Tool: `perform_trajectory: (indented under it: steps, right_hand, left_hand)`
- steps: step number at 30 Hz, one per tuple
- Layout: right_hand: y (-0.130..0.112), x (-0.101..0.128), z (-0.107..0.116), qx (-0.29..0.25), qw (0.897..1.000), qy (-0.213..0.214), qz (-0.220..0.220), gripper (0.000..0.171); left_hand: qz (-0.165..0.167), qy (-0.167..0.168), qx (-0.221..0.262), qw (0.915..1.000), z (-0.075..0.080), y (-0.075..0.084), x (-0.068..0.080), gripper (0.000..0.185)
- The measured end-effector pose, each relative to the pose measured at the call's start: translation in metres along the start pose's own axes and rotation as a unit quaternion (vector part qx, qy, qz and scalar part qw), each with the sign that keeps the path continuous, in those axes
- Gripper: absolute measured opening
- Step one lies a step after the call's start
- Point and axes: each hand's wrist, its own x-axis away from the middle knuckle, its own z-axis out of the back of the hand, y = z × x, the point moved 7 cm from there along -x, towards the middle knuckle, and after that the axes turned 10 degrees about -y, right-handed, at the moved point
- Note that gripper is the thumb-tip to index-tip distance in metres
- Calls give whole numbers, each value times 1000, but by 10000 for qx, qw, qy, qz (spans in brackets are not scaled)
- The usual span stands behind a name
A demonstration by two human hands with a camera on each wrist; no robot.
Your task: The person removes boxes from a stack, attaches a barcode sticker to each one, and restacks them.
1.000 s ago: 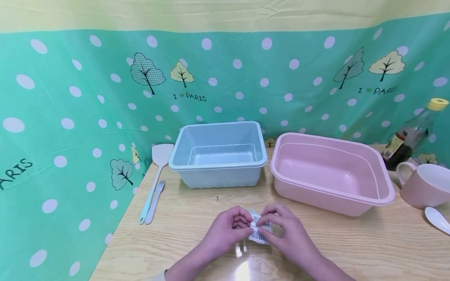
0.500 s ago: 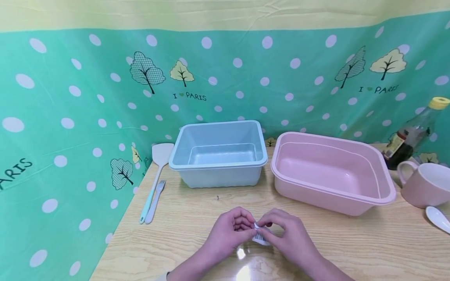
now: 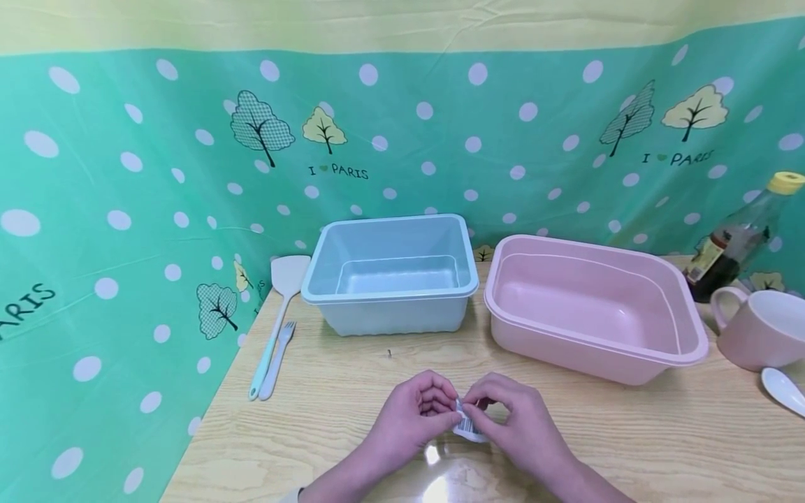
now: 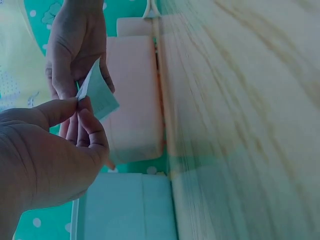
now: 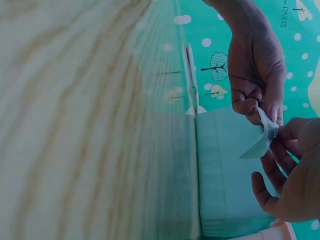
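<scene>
Both hands meet low over the wooden surface (image 3: 352, 377), and between them sits a small white barcode label (image 3: 467, 424). The left hand (image 3: 411, 412) has its grip clamped on the label's near edge, thumb against curled fingers; the left wrist view shows that pinch plainly at the label's corner. The right hand (image 3: 512, 419) pinches the label too, grip closed on its other edge, so the label hangs between the two grips, just above the surface. Beyond the grips and a little to the left stands the blue tub (image 3: 391, 276); beyond and to the right, the pink tub (image 3: 591, 307). Well off to the left lie a spatula (image 3: 279, 307) and a fork (image 3: 278, 360), side by side. Far right of the grips: a pink mug (image 3: 757, 328), a white spoon (image 3: 782, 391), and a dark bottle (image 3: 732, 241).
</scene>
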Motion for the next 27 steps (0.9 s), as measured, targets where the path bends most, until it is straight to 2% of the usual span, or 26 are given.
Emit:
perform_trajectory:
  steps: [15,20,27]
  right_hand:
    - [12,-1,6,-460,9942,108,-963,26]
    - [15,-1,12,-424,9919,241,-1169,23]
    - [20,-3,20,-434,9872,352,-1494,14]
  left_hand:
    - [110,58,338,9994,3,-6,-2,31]
    - [253,95,294,9992,4,-7,-3,32]
    - [241,101,429,9987,5,-8,-2,34]
